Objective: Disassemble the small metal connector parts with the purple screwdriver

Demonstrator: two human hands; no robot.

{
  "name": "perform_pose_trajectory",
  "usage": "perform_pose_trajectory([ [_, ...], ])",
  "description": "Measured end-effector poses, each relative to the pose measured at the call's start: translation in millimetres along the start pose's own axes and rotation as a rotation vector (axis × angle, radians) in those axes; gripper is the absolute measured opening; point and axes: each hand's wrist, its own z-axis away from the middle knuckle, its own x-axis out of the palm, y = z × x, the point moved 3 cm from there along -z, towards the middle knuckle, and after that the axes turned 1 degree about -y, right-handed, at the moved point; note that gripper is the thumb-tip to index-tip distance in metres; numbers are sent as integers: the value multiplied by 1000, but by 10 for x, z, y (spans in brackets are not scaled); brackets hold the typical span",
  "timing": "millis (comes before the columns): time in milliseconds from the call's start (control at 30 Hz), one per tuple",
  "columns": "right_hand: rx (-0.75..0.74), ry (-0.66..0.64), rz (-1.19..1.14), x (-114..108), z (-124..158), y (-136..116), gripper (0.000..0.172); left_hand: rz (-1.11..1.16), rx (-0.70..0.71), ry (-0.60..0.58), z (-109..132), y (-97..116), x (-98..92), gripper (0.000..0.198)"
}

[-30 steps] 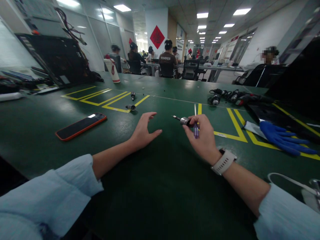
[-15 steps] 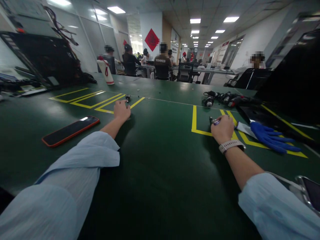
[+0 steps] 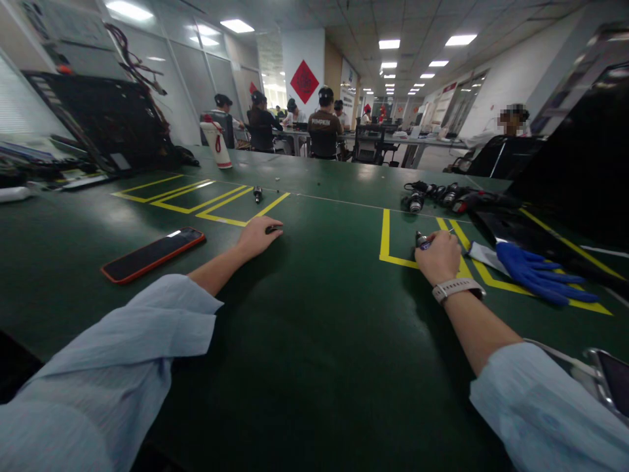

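Metal part in right hand, beside purple-handled tool; right fingers closed round both, can't tell if touching tabletop. Left hand: fingers nearly closed on dark part, mostly hidden. Second metal part on tabletop, 12 o'clock from left hand; orange-edged phone at 9. Blue glove 3 o'clock from right hand.

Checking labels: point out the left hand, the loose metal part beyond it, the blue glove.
Left hand (image 3: 259, 237): head view, back of the hand.
Loose metal part (image 3: 258, 194): head view, middle of its body.
Blue glove (image 3: 527, 267): head view, middle of its blue area.
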Motion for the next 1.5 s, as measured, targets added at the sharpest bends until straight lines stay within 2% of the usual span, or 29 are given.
perform_pose_trajectory([
  [233, -12, 19, -38, 3, 3, 25, 22, 163, 185, -98, 540, 595, -49, 22],
  [400, -18, 22, -39, 3, 11, 35, 21, 313, 210, -295, 705, 852, -137, 35],
  [533, -15, 20, -34, 2, 13, 37, 22, 364, 213, -378, 727, 890, -175, 40],
  [767, -12, 24, -51, -5, 13, 32, 20, 514, 171, -415, 738, 924, -177, 36],
  [967, 6, 50, -83, -44, 29, -16, 29, 729, 168, -494, 815, 1032, -186, 36],
  [1133, 15, 65, -117, -94, 59, -87, 33, 894, 112, -504, 860, 1125, -213, 35],
  [1333, -7, 107, -215, -163, 106, -189, 27, 982, 123, -526, 902, 1188, -228, 35],
  [1500, -73, 153, -401, -267, 189, -379, 9, 966, 158, -485, 923, 1221, -234, 36],
])
